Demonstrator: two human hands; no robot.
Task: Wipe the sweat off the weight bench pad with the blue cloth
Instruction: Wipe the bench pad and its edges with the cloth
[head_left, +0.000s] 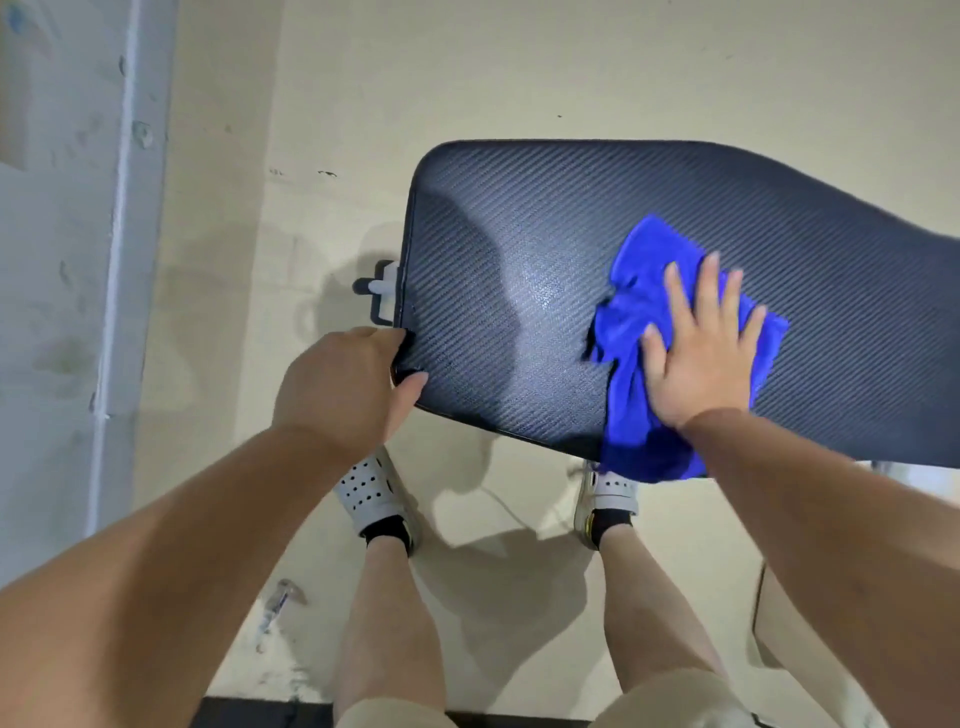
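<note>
The weight bench pad (519, 249) is black with a woven texture and runs from the middle of the view off the right edge. A crumpled blue cloth (631, 322) lies on its near half, one end hanging over the near edge. My right hand (701, 353) presses flat on the cloth with fingers spread. My left hand (348, 387) grips the pad's near left corner, thumb on top and fingers wrapped around the edge. A shiny patch shows on the pad just left of the cloth.
A black-and-white bracket (382, 288) of the bench frame sticks out past the pad's left end. My feet in white perforated clogs (371, 488) stand on the beige floor under the near edge. A pale wall with a grey strip (124, 208) rises at left.
</note>
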